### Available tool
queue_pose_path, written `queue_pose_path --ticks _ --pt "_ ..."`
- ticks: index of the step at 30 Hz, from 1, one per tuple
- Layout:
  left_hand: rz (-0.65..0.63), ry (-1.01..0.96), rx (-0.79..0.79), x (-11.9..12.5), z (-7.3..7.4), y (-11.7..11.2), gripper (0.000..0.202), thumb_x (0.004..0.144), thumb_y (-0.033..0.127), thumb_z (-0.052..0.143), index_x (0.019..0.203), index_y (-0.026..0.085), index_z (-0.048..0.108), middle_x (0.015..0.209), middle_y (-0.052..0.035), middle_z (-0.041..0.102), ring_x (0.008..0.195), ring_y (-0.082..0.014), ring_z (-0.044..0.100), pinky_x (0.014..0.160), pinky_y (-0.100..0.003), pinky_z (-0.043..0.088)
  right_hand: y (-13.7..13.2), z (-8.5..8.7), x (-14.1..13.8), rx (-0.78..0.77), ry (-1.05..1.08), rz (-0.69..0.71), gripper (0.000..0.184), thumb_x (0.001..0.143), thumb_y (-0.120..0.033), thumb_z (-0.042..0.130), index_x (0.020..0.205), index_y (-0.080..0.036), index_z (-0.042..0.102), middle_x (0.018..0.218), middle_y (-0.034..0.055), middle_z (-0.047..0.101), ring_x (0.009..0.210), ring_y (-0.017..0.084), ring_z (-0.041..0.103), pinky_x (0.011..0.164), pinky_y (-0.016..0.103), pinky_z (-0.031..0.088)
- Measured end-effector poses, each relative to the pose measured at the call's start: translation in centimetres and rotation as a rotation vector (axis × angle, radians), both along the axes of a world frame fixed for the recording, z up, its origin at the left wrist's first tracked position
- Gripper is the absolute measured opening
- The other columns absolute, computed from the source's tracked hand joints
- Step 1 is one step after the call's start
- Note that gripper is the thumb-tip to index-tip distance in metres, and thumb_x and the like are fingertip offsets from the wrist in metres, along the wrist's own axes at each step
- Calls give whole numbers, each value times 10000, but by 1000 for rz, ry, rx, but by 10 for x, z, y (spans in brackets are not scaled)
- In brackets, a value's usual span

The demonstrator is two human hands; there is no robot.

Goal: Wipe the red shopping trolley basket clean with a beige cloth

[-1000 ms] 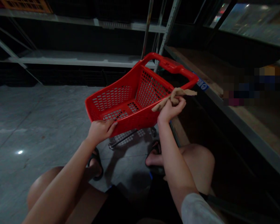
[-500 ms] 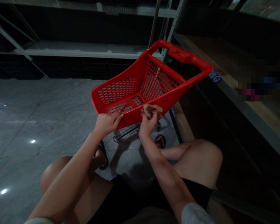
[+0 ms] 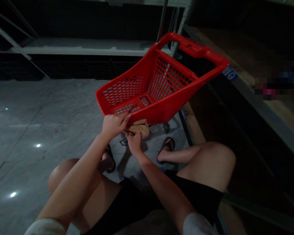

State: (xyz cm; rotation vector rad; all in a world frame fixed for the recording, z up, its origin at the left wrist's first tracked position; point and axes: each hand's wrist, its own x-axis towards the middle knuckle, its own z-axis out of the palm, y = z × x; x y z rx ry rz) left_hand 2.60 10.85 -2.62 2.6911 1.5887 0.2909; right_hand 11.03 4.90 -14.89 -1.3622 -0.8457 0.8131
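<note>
A red plastic shopping cart point(image 3: 176, 101) stands in front of me, its basket bare inside and its handle at the far right. My left hand point(image 3: 114, 124) grips the near left corner of the rim, thumb over the edge. Just below that rim, my right hand point(image 3: 134, 142) is closed on a crumpled tan cloth point(image 3: 142, 128). The cloth lies against the outer side of the basket, close to my left hand. Part of the cloth near my fingers looks dark. The cart's lower frame is mostly hidden behind my hands and the cloth.
A metal rack point(image 3: 88, 50) with dark crates point(image 3: 98, 69) beneath it runs along the back. Wooden shelving point(image 3: 245, 81) with a metal edge stands close on the right. My sandalled feet point(image 3: 167, 147) flank the cart on the grey tiled floor point(image 3: 22, 130).
My right hand has moved left and slightly down along the basket's outer side with the cloth, nearer my left hand. The left hand keeps its hold on the rim.
</note>
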Motion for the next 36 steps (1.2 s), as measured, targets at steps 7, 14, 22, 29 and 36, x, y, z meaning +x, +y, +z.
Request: queue_pose_path --ticks 7,14,22,29,36 --pt "-18 -113 -69 -6 -4 1 648 1038 538 232 888 171 745 659 -92 699 595 -209 635 562 -301 336 13 82 46 257 -208 -238 288 800 -188 545 1084 -226 569 1135 68 634 1107 199 615 1062 409 497" --pt "-28 -385 19 -21 -10 7 658 1053 493 181 897 181 740 861 -100 759 780 -183 688 715 -285 454 8 9 34 7 -298 -269 405 775 -130 568 1168 -208 513 1341 161 484 1295 239 508 1140 438 408" --pt "32 -172 98 -24 -24 15 545 1027 406 295 624 194 595 643 -96 637 661 -194 588 669 -324 392 11 10 19 24 -188 -147 272 794 -199 591 1066 -212 578 1073 75 661 1045 214 619 1015 387 495" --pt "-26 -271 35 -27 -28 14 549 1033 411 305 597 199 562 624 -74 601 634 -173 552 647 -312 375 4 17 -8 129 -298 -90 259 800 -246 679 1054 -222 637 1160 109 671 1175 251 608 1062 397 488" --pt "-61 -258 54 -28 -22 10 592 1046 433 244 572 207 517 578 -72 570 588 -167 541 626 -316 359 -14 -34 10 -204 -240 27 296 671 -33 581 913 -186 657 1097 102 602 1119 240 596 1091 420 465"
